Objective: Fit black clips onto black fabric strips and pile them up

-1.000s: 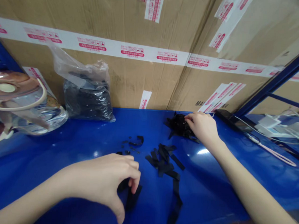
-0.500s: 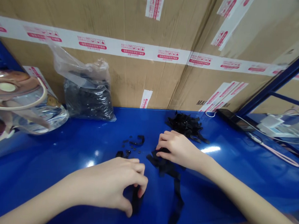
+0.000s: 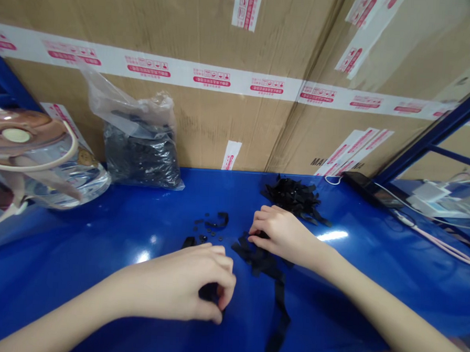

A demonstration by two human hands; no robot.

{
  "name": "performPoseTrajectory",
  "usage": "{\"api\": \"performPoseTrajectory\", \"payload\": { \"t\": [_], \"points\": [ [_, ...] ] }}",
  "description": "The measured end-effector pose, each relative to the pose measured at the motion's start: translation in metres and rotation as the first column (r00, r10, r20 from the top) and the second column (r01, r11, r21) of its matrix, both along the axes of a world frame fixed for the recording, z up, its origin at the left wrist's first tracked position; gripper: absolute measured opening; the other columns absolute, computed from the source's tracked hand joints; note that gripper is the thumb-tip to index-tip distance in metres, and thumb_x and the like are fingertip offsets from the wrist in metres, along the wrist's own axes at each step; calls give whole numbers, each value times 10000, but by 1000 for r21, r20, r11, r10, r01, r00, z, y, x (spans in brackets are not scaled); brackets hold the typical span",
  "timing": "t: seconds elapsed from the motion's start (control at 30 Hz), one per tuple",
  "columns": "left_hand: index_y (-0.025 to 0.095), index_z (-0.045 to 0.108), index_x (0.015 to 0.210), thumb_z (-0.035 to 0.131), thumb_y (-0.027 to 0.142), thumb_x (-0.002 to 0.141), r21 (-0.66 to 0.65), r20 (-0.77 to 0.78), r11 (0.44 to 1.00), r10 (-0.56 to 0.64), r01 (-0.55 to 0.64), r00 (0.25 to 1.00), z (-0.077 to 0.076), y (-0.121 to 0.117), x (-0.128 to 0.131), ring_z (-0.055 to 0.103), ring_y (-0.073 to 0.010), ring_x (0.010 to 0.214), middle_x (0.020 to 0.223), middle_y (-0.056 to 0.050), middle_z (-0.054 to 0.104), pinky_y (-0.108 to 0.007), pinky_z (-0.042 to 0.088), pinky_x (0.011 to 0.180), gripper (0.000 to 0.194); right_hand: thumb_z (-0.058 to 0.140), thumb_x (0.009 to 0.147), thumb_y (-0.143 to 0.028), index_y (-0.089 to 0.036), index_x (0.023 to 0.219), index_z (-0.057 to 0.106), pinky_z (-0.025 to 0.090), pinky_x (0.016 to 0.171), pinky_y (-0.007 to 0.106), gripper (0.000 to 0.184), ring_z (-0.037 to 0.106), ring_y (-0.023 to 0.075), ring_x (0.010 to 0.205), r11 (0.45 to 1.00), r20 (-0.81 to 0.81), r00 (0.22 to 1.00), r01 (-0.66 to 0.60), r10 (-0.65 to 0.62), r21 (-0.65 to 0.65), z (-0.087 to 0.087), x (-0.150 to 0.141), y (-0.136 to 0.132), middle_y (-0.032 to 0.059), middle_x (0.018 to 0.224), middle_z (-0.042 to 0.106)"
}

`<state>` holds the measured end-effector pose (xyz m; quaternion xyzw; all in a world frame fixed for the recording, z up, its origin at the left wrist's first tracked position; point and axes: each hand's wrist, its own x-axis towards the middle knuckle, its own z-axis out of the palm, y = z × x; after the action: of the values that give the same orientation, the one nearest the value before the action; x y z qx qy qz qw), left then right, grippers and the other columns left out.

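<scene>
My left hand is low over the blue table, with thumb and fingertips pinched together. Black strap shows inside its curl; the rest is hidden by the fingers. To the right, my right hand has its fingers curled down on a black piece at the edge of some loose black straps. One long strap trails toward the table's front edge. Just beyond my left hand lie small black bits and a curled black strip.
A heap of short black straps lies behind my right hand. A clear bag of black pieces and a transparent jug stand at left. Cardboard boxes wall off the back. A dark phone-like device and white cables lie at right.
My left thumb and fingers have closed together on the black strap, where a gap showed before. My right hand has stayed almost still.
</scene>
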<state>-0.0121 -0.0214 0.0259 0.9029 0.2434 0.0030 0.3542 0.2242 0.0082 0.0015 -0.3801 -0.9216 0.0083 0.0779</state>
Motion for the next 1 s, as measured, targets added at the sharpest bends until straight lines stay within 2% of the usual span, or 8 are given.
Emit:
{"api": "performPoseTrajectory", "payload": {
  "t": [0.07, 0.17, 0.33, 0.47, 0.6, 0.77, 0.93, 1.0],
  "points": [
    [198, 665, 753, 721, 147, 787, -65, 61, 991, 120, -116, 991, 0, 4, 2, 572, -139, 827, 785, 40, 643, -238, 405, 795, 83, 588, 875, -196, -168, 813, 690, 399, 724, 309, 123, 569, 186, 769, 1000, -11, 1000, -3, 3, 7, 0, -2, -1, 52, 767, 645],
    [171, 653, 778, 650, 144, 812, -207, 149, 933, 328, -295, 933, -3, 12, 4, 561, -120, 707, 744, 34, 632, -233, 421, 697, 43, 546, 852, -130, -154, 770, 668, 403, 694, 284, 149, 564, 162, 717, 999, -111, 993, 35, -39, -34, 1, -4, -2, 42, 730, 646],
    [179, 538, 851, 627, 173, 773, -419, 298, 819, 531, -392, 793, -12, 21, 4, 531, -110, 665, 733, 45, 575, -234, 422, 636, 118, 528, 812, -102, -170, 881, 677, 429, 621, 218, 178, 568, 106, 624, 969, -444, 883, 47, -154, -243, 4, -3, -6, -4, 739, 668],
    [170, 632, 882, 591, 230, 811, -346, 272, 829, 537, -440, 799, -11, 22, 2, 487, -101, 611, 782, 14, 603, -240, 410, 606, 102, 536, 805, -111, -175, 939, 690, 470, 677, 240, 214, 627, 132, 715, 954, -586, 775, 72, -237, -292, 9, -6, -11, 10, 824, 706],
    [212, 688, 1097, 596, 244, 812, -210, 292, 860, 509, -465, 810, -6, 20, 2, 491, -97, 637, 1105, -34, 645, -261, 445, 649, 301, 598, 809, -172, -190, 889, 706, 480, 675, 256, 136, 629, 142, 730, 928, -682, 668, 35, -298, -371, 10, -10, -14, 13, 833, 710],
    [232, 624, 1240, 593, 236, 816, -170, 333, 854, 519, -491, 787, -12, 17, 5, 481, -90, 614, 1271, -70, 600, -258, 451, 607, 425, 742, 738, -305, -177, 784, 693, 457, 585, 232, 144, 568, 108, 628, 800, -770, 434, -161, -469, -578, 1, -19, -14, 0, 740, 668],
    [234, 603, 1264, 584, 202, 821, -178, 359, 864, 503, -471, 786, -17, 14, 9, 505, -96, 651, 1326, -88, 572, -267, 475, 638, 444, 780, 694, -325, -177, 736, 704, 367, 493, 201, 172, 479, 78, 568, 643, -697, 333, -272, -635, -716, -6, -30, -20, -22, 678, 616],
    [234, 594, 1278, 583, 191, 828, -184, 377, 873, 487, -451, 788, -16, 12, 9, 573, -145, 818, 1320, -90, 579, -273, 486, 686, 453, 790, 686, -340, -173, 732, 701, 338, 484, 200, 194, 449, 66, 548, 595, -663, 310, -293, -681, -748, -9, -32, -22, -27, 676, 605]
  ]
}}
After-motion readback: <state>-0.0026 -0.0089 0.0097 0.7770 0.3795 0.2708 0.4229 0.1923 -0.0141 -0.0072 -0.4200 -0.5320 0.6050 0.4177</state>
